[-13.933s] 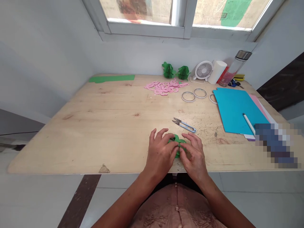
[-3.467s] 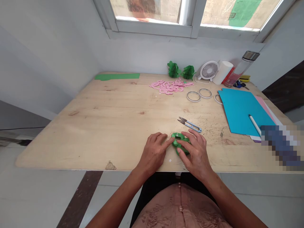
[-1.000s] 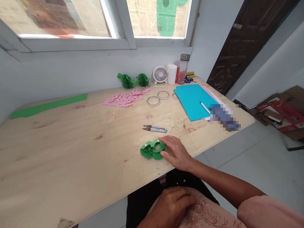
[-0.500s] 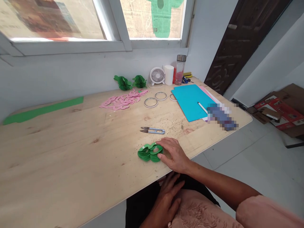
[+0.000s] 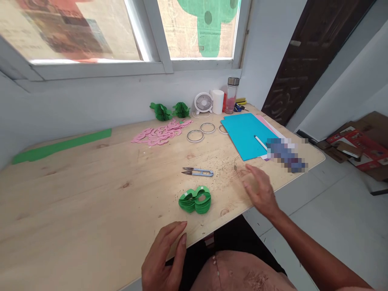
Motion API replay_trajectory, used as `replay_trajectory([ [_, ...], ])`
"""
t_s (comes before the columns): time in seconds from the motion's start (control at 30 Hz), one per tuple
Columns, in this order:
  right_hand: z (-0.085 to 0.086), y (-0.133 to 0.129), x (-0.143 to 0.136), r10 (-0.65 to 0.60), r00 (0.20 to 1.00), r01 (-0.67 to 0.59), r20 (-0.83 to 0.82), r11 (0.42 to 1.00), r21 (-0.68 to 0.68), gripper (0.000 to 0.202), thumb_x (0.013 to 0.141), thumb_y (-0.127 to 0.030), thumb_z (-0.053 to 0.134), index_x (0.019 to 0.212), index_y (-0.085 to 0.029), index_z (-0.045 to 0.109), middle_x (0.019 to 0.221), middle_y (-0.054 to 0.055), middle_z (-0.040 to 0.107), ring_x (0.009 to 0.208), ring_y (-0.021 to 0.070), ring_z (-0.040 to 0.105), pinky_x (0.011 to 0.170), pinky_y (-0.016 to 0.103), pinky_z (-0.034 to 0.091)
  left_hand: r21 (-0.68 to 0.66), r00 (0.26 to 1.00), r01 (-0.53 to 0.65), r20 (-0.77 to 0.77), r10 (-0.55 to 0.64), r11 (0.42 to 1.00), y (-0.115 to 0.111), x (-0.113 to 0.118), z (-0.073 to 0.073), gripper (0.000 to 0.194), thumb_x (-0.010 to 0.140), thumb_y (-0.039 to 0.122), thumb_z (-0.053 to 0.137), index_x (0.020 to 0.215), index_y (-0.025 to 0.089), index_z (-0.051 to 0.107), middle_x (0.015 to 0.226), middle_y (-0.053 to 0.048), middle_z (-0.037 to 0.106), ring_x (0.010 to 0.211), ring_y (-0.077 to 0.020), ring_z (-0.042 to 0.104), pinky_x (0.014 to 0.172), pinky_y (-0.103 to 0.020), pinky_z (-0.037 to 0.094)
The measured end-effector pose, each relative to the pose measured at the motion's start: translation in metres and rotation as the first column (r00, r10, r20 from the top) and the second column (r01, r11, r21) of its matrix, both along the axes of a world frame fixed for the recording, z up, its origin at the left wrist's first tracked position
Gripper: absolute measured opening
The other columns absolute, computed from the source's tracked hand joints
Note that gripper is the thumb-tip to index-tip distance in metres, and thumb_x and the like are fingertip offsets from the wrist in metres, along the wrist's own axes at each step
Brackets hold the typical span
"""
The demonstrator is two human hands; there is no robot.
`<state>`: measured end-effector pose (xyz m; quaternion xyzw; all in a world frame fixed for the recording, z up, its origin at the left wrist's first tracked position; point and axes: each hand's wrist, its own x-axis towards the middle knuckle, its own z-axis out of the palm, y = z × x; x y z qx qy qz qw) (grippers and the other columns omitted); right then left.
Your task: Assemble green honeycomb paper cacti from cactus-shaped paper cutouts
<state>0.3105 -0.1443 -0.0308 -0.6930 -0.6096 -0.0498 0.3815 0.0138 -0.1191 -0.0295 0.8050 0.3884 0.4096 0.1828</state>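
Observation:
A folded green paper piece (image 5: 202, 207), layered like a honeycomb with a light tab at its upper left, rests near the table's front edge. My left hand (image 5: 165, 254) is at that edge, lower left of the piece and apart from it, fingers extended and holding nothing. Off to the right, my right hand (image 5: 260, 190) hovers over the table with thumb and fingers apart, also holding nothing. Thread snips (image 5: 198, 172) lie just behind the green piece, blades pointing left. Tiny scraps are scattered around them.
Pink paper cutouts (image 5: 162, 133), rolls of tape (image 5: 195, 136) and two green paper shapes (image 5: 181, 109) lie farther back. A fan (image 5: 203, 103) and glass bottle (image 5: 232, 97) stand by the wall. Blue sheets (image 5: 250, 135) with a white pen (image 5: 260, 142) are at right; a green strip (image 5: 63, 144) at left.
My right hand has let go of the green paper piece and moved right. My left hand has risen from my lap to the table's edge, moving left. The view has shifted slightly.

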Motion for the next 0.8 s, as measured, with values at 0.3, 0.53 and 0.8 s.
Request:
replay_trajectory([
  [0.3,-0.008,0.020,0.088,-0.202,0.947,0.227,0.252,0.971,-0.076,0.046,0.087,-0.037,0.045,0.128,-0.018,0.048,0.121,0.014,0.059,0.113,0.0292,0.052,0.093,0.044,0.040,0.129,0.995,-0.065,-0.067,0.075,0.989,0.025,0.002,-0.005,0.029,0.086,0.016,0.052,0.115,0.022,0.057,0.105,-0.007,0.062,0.101,-0.0212,0.060,0.090,-0.038,0.050],
  [0.53,0.014,0.077,0.122,-0.247,0.761,0.434,0.599,0.881,-0.188,0.039,0.088,-0.027,0.043,0.123,-0.013,0.054,0.108,0.017,0.064,0.103,0.0324,0.049,0.081,0.043,0.033,0.139,0.986,-0.063,-0.143,0.083,0.988,0.042,-0.004,-0.011,0.027,0.088,0.022,0.051,0.114,0.022,0.057,0.107,-0.007,0.063,0.101,-0.0205,0.059,0.087,-0.035,0.051],
  [0.8,0.016,0.118,0.145,-0.183,0.701,0.482,0.690,0.834,-0.269,0.029,0.087,-0.011,0.039,0.100,-0.010,0.065,0.085,0.018,0.067,0.089,0.0285,0.049,0.074,0.040,0.024,0.153,0.983,-0.042,-0.169,0.068,0.987,0.048,0.006,-0.002,0.027,0.088,0.022,0.049,0.113,0.022,0.059,0.101,-0.006,0.068,0.095,-0.0200,0.063,0.081,-0.033,0.054],
])
